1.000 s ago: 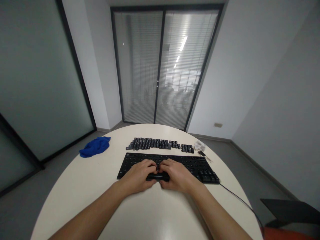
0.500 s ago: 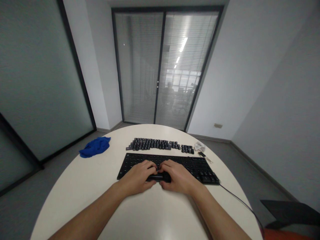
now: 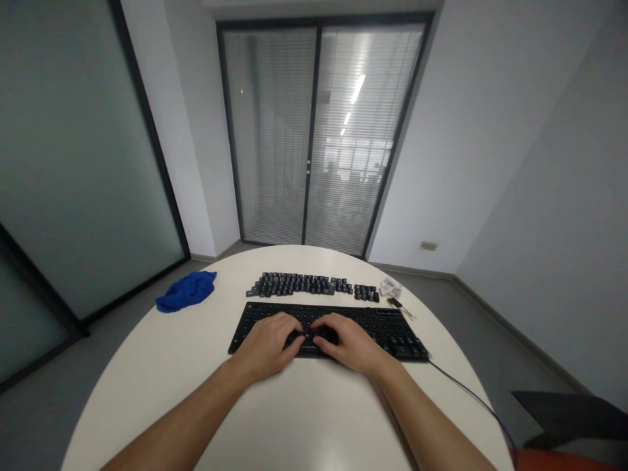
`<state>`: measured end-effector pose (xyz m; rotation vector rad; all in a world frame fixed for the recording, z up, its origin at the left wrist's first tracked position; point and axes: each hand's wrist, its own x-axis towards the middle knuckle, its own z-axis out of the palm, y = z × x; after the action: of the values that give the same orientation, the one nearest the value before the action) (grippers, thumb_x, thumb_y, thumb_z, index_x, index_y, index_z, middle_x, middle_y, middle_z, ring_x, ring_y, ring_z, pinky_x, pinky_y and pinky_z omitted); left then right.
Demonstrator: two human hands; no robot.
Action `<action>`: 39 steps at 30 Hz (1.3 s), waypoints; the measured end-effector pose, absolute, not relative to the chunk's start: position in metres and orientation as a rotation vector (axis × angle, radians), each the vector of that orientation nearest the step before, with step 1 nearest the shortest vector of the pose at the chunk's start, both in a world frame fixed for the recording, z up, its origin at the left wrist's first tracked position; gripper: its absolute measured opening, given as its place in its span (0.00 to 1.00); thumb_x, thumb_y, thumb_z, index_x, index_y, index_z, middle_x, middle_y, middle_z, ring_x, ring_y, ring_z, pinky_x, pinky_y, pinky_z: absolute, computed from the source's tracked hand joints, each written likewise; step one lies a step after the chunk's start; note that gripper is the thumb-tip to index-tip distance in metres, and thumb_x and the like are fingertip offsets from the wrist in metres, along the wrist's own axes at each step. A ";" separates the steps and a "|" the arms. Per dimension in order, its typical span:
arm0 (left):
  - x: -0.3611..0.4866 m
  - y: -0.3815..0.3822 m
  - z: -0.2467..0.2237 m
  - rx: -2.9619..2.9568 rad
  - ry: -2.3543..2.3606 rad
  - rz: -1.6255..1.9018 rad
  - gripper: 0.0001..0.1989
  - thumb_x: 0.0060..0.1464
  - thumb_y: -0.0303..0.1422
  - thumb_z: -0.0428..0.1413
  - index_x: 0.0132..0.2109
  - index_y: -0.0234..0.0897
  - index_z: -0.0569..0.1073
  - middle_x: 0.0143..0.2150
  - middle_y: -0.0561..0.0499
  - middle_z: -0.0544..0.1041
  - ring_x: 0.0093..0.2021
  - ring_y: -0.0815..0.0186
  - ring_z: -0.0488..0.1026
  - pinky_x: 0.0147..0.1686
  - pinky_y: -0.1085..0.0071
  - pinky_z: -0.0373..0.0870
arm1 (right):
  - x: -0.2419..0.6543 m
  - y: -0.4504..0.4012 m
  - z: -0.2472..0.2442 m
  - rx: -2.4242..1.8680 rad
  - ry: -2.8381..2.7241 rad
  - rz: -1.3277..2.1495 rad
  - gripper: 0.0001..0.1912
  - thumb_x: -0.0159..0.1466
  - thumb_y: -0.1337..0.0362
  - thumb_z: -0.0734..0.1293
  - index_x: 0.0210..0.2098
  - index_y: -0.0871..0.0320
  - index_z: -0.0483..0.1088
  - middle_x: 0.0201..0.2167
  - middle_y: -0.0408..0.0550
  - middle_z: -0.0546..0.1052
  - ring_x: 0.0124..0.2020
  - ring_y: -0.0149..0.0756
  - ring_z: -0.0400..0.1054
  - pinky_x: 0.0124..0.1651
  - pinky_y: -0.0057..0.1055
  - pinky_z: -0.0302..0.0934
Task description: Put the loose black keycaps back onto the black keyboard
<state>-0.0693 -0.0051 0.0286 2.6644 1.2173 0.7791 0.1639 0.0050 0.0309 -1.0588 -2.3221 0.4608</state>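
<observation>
Curling inward, left hand (image 3: 269, 343) and right hand (image 3: 350, 343) sit slightly apart, thumbs angled together | black keyboard (image 3: 383, 322) beneath both, any grip unclear | loose keycaps (image 3: 294, 284) beyond them

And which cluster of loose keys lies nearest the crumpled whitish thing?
The rightmost cluster of loose keys: it sits just beside the crumpled whitish thing, while the others lie farther left.
</observation>
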 end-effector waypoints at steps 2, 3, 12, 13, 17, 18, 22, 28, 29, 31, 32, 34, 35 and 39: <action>-0.071 -0.002 0.027 2.645 1.296 0.839 0.07 0.64 0.33 0.51 0.44 0.39 0.72 0.43 0.49 0.78 0.45 0.60 0.74 0.47 0.63 0.70 | 0.165 0.007 0.029 -1.050 -2.305 0.479 0.12 0.65 0.64 0.67 0.48 0.54 0.73 0.46 0.48 0.80 0.47 0.40 0.73 0.51 0.36 0.65; -0.072 0.000 0.027 2.632 1.338 0.874 0.07 0.65 0.33 0.51 0.44 0.39 0.73 0.43 0.49 0.78 0.45 0.60 0.74 0.47 0.63 0.70 | 0.165 0.008 0.029 -1.049 -2.301 0.480 0.12 0.65 0.65 0.67 0.48 0.54 0.73 0.46 0.48 0.79 0.47 0.40 0.73 0.51 0.36 0.65; -0.076 0.011 0.021 2.500 1.584 1.038 0.08 0.64 0.33 0.51 0.47 0.41 0.73 0.47 0.49 0.79 0.49 0.59 0.74 0.51 0.61 0.70 | 0.170 0.014 0.024 -1.073 -2.281 0.392 0.17 0.62 0.74 0.64 0.48 0.54 0.74 0.43 0.48 0.79 0.46 0.40 0.72 0.53 0.37 0.65; -0.075 0.012 0.021 2.484 1.606 1.037 0.08 0.64 0.33 0.51 0.47 0.41 0.73 0.47 0.49 0.79 0.49 0.59 0.74 0.51 0.61 0.71 | 0.171 0.014 0.023 -1.073 -2.280 0.393 0.17 0.61 0.74 0.64 0.48 0.54 0.74 0.44 0.48 0.79 0.46 0.40 0.72 0.53 0.37 0.65; -0.074 0.022 0.023 2.440 1.705 0.979 0.10 0.64 0.34 0.51 0.49 0.40 0.74 0.48 0.48 0.79 0.49 0.58 0.75 0.49 0.61 0.71 | 0.170 0.014 0.023 -1.076 -2.278 0.404 0.16 0.62 0.73 0.64 0.46 0.54 0.75 0.44 0.48 0.79 0.47 0.40 0.72 0.53 0.37 0.65; -0.074 0.025 0.024 2.434 1.726 0.961 0.11 0.64 0.34 0.51 0.49 0.40 0.74 0.49 0.48 0.79 0.50 0.58 0.75 0.50 0.61 0.71 | 0.170 0.014 0.023 -1.078 -2.280 0.403 0.15 0.62 0.73 0.64 0.45 0.55 0.75 0.43 0.48 0.79 0.47 0.40 0.72 0.53 0.37 0.65; -0.076 0.046 0.032 2.539 1.754 0.804 0.12 0.65 0.33 0.50 0.50 0.39 0.76 0.51 0.47 0.79 0.52 0.57 0.74 0.51 0.61 0.71 | 0.169 0.013 0.025 -1.078 -2.293 0.395 0.14 0.62 0.74 0.63 0.43 0.55 0.76 0.42 0.48 0.79 0.46 0.40 0.71 0.53 0.37 0.64; -0.071 0.076 0.035 2.656 1.768 0.597 0.11 0.62 0.30 0.53 0.49 0.39 0.77 0.49 0.46 0.79 0.53 0.55 0.73 0.51 0.61 0.70 | 0.169 0.013 0.026 -1.077 -2.297 0.415 0.15 0.62 0.74 0.63 0.43 0.54 0.77 0.41 0.47 0.79 0.46 0.40 0.71 0.52 0.36 0.64; -0.070 0.079 0.034 2.663 1.774 0.578 0.11 0.62 0.29 0.53 0.49 0.39 0.77 0.49 0.45 0.79 0.53 0.55 0.73 0.51 0.61 0.70 | 0.169 0.014 0.026 -1.076 -2.294 0.421 0.15 0.62 0.74 0.63 0.43 0.54 0.77 0.41 0.47 0.79 0.46 0.40 0.70 0.52 0.36 0.63; -0.069 0.086 0.033 2.666 1.797 0.542 0.11 0.61 0.29 0.54 0.49 0.39 0.77 0.49 0.45 0.79 0.53 0.55 0.72 0.51 0.62 0.69 | 0.169 0.014 0.025 -1.072 -2.288 0.436 0.15 0.62 0.74 0.64 0.42 0.54 0.77 0.41 0.47 0.79 0.45 0.39 0.70 0.52 0.36 0.63; -0.068 0.089 0.033 2.665 1.812 0.524 0.11 0.61 0.29 0.55 0.49 0.39 0.77 0.49 0.45 0.79 0.53 0.55 0.72 0.51 0.62 0.69 | 0.169 0.015 0.024 -1.072 -2.286 0.442 0.15 0.62 0.74 0.64 0.42 0.54 0.77 0.40 0.47 0.79 0.45 0.39 0.70 0.52 0.35 0.63; -0.068 0.095 0.033 2.664 1.835 0.487 0.12 0.60 0.29 0.55 0.49 0.40 0.77 0.49 0.45 0.79 0.52 0.55 0.73 0.51 0.62 0.69 | 0.170 0.016 0.023 -1.074 -2.286 0.447 0.15 0.62 0.75 0.64 0.42 0.54 0.77 0.40 0.47 0.78 0.45 0.39 0.70 0.51 0.35 0.63; -0.068 0.098 0.033 2.667 1.841 0.469 0.12 0.59 0.29 0.56 0.49 0.40 0.77 0.49 0.45 0.78 0.52 0.55 0.73 0.50 0.62 0.69 | 0.170 0.016 0.022 -1.075 -2.287 0.448 0.15 0.62 0.75 0.64 0.42 0.54 0.77 0.40 0.47 0.78 0.45 0.39 0.70 0.51 0.35 0.63; -0.068 0.105 0.033 2.696 1.842 0.417 0.11 0.59 0.29 0.56 0.49 0.40 0.77 0.48 0.44 0.78 0.52 0.53 0.72 0.50 0.61 0.69 | 0.170 0.016 0.022 -1.068 -2.286 0.450 0.15 0.62 0.75 0.63 0.42 0.53 0.76 0.40 0.46 0.78 0.45 0.39 0.69 0.51 0.35 0.62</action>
<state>-0.0680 0.1052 0.0333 2.6964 1.8421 0.4168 0.1705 0.0161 0.0216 -1.0681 -2.2858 0.4503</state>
